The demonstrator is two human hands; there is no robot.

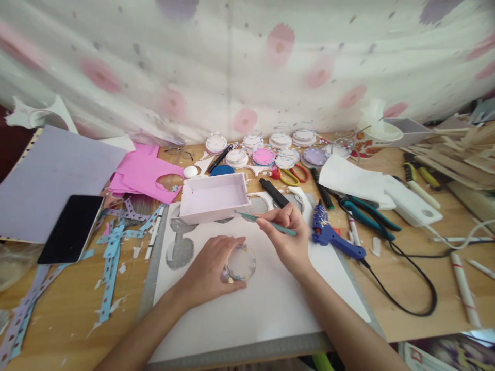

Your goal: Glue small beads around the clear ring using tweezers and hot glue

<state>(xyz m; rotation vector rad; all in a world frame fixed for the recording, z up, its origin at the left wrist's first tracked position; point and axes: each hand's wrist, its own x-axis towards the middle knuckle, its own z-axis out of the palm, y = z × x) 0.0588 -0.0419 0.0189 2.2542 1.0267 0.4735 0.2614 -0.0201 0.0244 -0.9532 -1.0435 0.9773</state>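
My left hand (212, 268) curls its thumb and fingers around the side of a small round disc (241, 262) with a pale, decorated rim. The disc sits on a large white sheet (232, 324). Up and to the right, my right hand (286, 234) pinches a thin teal pencil-like tool (276, 225). The tool's tip points left, near the lower right edge of a shallow pale pink box (216, 196). A row of decorated round pieces (263, 156) stands behind the box.
A blue glue gun (336, 237) with a black cord lies right of my right hand, near teal pliers (367, 216). At left are a phone (71, 229), pink sheets (143, 172) and blue dotted strips (111, 268). A patterned curtain (193, 67) hangs behind the table.
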